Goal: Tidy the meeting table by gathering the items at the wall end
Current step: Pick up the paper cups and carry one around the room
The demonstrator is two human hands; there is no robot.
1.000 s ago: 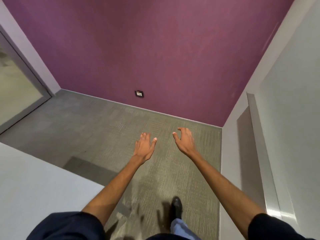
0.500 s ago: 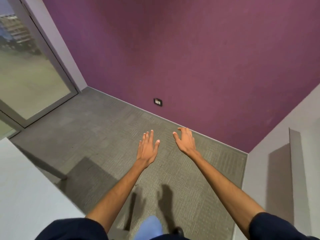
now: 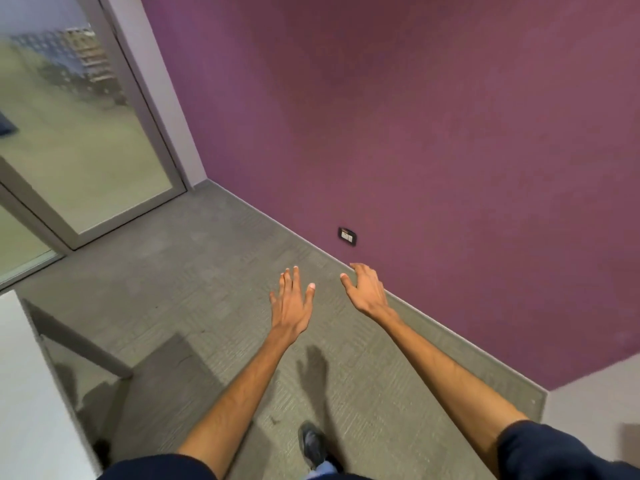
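Purple wall (image 3: 415,133) straight ahead, with a dark socket plate (image 3: 347,236) low on it, just beyond the right hand (image 3: 367,296). Grey carpet (image 3: 207,271) lies beneath. A grey-framed glass door (image 3: 79,143) stands well left of the left hand (image 3: 292,303), and a white table (image 3: 24,393) sits nearer, down-left, shadow on the floor.

An office meeting room is suggested. The floor is covered in grey carpet tiles (image 3: 194,278) laid in an alternating ribbed pattern, of the sort used in commercial interiors. One wall (image 3: 415,133) is painted a flat purple and edged at the bottom by a thin grey skirting (image 3: 450,332); a small dark socket plate (image 3: 347,236) is set low into it. At the left, a tall glass panel (image 3: 69,140) is held in a plain grey frame (image 3: 149,109), and what lies beyond it is blurred. The edge of a white table (image 3: 24,393) is seen at the lower left, and a pale wall (image 3: 595,396) at the lower right.
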